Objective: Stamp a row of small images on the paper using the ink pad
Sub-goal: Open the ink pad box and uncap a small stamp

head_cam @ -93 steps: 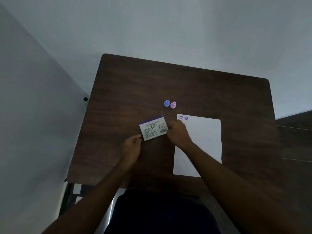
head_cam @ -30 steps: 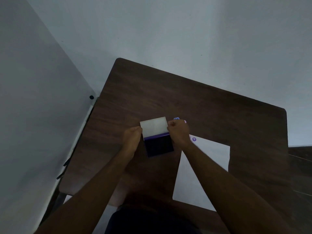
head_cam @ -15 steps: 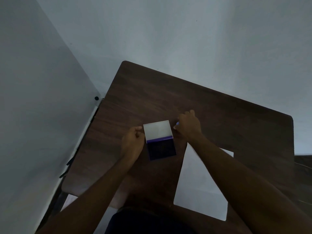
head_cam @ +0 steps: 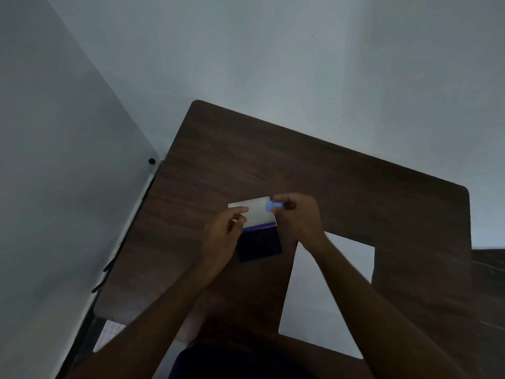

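The ink pad (head_cam: 261,247) lies open on the dark wooden table (head_cam: 314,170), its white lid (head_cam: 258,212) flipped back and the dark purple pad facing up. My right hand (head_cam: 297,217) pinches a small blue stamp (head_cam: 271,206), held sideways just above the lid's right corner. My left hand (head_cam: 224,236) rests at the left edge of the ink pad, fingers curled against the lid. The white paper (head_cam: 328,291) lies to the right, partly under my right forearm. The stamped marks and the pink stamp are hidden.
A grey wall runs along the table's left side, with a black knob (head_cam: 151,161) near the table's far left corner. The table's near edge lies close to my body. A dark ledge (head_cam: 489,263) sits at the far right.
My right hand reached beyond the ink pad, picked up the blue stamp and brought it back over the lid. The ink pad was opened earlier. My left hand stays at its left edge.
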Demonstrator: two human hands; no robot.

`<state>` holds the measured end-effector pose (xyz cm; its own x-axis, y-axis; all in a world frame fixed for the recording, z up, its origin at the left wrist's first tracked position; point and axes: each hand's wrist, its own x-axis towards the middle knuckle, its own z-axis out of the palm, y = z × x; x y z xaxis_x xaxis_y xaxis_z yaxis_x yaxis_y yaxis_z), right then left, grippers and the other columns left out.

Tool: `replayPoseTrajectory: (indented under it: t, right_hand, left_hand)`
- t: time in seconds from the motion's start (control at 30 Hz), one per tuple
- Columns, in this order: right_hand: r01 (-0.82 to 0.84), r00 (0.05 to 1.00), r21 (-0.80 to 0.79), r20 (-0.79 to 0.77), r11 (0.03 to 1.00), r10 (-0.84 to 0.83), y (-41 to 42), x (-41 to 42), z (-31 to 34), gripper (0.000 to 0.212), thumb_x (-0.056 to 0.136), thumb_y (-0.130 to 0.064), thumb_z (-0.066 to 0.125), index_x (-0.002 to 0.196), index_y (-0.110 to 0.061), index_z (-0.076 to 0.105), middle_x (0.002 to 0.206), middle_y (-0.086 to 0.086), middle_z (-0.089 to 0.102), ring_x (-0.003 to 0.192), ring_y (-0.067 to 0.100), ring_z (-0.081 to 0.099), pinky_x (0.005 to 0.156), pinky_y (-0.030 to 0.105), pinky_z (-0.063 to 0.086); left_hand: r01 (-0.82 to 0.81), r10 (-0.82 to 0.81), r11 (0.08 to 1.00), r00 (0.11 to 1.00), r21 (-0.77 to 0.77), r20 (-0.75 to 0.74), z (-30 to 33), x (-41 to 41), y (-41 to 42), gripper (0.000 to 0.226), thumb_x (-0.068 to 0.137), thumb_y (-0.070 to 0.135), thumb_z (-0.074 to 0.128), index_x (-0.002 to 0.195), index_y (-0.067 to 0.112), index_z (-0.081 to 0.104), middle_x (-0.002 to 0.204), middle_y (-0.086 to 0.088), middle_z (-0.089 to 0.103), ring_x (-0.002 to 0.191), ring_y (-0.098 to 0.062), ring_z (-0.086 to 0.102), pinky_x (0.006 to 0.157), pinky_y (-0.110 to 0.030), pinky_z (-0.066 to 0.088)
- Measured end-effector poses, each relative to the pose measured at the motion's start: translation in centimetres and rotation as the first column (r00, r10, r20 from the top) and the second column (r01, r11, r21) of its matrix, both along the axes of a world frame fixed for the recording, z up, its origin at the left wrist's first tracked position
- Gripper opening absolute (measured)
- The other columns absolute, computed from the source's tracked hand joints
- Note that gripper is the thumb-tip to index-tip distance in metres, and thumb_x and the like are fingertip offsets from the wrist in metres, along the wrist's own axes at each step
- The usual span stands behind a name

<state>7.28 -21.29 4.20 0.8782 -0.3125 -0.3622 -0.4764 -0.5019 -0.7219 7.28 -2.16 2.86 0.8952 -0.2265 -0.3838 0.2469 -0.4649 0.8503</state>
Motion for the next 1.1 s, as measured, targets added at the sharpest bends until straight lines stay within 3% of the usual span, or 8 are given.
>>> replayPoseTrajectory:
  t: [0.07,0.13,0.23,0.3,0.4,0.63,0.8,1.1]
  right_hand:
    - [0.079,0.997,0.189,-0.035,0.979,-0.074,0.5,-1.4,1.1,0.027,0.079,-0.015,0.072,0.105,-0.017,0.067,0.101,-0.004,0.067,0.092,0.009,0.065,0.080,0.025,0.054]
    - [0.138,0.990,0.332,-0.075,0.933,-0.120,0.7,-2.4,1.9,0.028,0.078,-0.011,0.071,0.105,-0.016,0.067,0.099,-0.005,0.067,0.090,0.008,0.066,0.077,0.022,0.056]
    - [0.163,0.986,0.441,-0.090,0.883,-0.138,0.9,-3.4,2.3,0.027,0.078,-0.005,0.070,0.104,-0.013,0.067,0.098,-0.001,0.067,0.086,0.005,0.065,0.066,0.011,0.053]
    - [0.159,0.987,0.475,-0.096,0.865,-0.129,1.0,-4.0,2.3,0.027,0.077,-0.004,0.070,0.103,-0.013,0.068,0.102,0.003,0.068,0.089,0.008,0.066,0.068,0.012,0.054]
    - [0.113,0.993,0.507,-0.097,0.854,-0.073,0.9,-4.5,2.7,0.027,0.079,-0.005,0.068,0.105,-0.012,0.068,0.102,0.002,0.070,0.089,0.011,0.068,0.080,0.021,0.057]
    - [0.043,0.998,0.509,-0.069,0.860,-0.009,1.5,-5.1,2.9,0.027,0.083,-0.008,0.065,0.110,-0.005,0.066,0.087,0.000,0.071,0.068,0.004,0.069,0.066,0.012,0.053]
    - [0.044,0.997,0.462,-0.078,0.886,-0.009,2.2,-5.6,2.6,0.028,0.081,-0.011,0.067,0.109,-0.010,0.067,0.089,0.000,0.070,0.077,0.004,0.067,0.072,0.013,0.054]
    - [0.066,0.996,0.468,-0.087,0.881,-0.029,3.6,-6.3,2.8,0.023,0.082,-0.012,0.066,0.105,-0.012,0.068,0.077,-0.006,0.070,0.067,-0.002,0.067,0.064,0.009,0.051]
  left_hand:
    - [0.028,-0.027,1.000,0.999,-0.013,0.041,0.8,-0.1,-0.3,0.033,0.092,0.028,0.054,0.125,0.026,0.055,0.123,0.005,0.057,0.104,-0.004,0.055,0.082,-0.021,0.049]
    - [0.072,-0.071,0.997,0.997,-0.038,0.019,1.4,-0.1,-0.7,0.039,0.090,0.030,0.057,0.129,0.027,0.052,0.118,0.009,0.057,0.101,-0.005,0.058,0.083,-0.025,0.052]
    - [0.114,-0.117,0.989,0.993,-0.089,-0.027,1.9,-0.4,-1.0,0.043,0.087,0.030,0.061,0.129,0.026,0.053,0.121,0.001,0.061,0.104,-0.012,0.060,0.089,-0.034,0.053]
    - [0.087,-0.088,0.991,0.996,-0.100,-0.009,2.1,-0.9,-1.1,0.038,0.085,0.027,0.064,0.122,0.020,0.060,0.119,-0.004,0.064,0.104,-0.014,0.061,0.090,-0.035,0.052]
    - [0.045,-0.048,0.991,0.999,-0.125,-0.017,2.6,-1.2,-1.0,0.030,0.082,0.024,0.068,0.112,0.019,0.065,0.107,0.002,0.068,0.097,-0.009,0.063,0.085,-0.026,0.054]
    - [0.082,-0.082,0.992,0.997,-0.099,0.005,3.4,-1.8,-0.4,0.030,0.081,0.020,0.070,0.110,0.019,0.065,0.091,0.013,0.065,0.087,0.001,0.063,0.071,-0.005,0.050]
    - [0.037,-0.041,0.994,0.998,-0.102,-0.038,3.4,-2.1,0.0,0.026,0.078,0.018,0.073,0.104,0.016,0.068,0.097,0.003,0.069,0.090,-0.010,0.066,0.077,-0.019,0.054]
    - [0.003,-0.012,0.986,0.999,-0.166,-0.053,2.8,-2.8,1.1,0.029,0.076,0.014,0.074,0.105,0.012,0.069,0.098,-0.001,0.073,0.088,-0.009,0.068,0.081,-0.024,0.056]
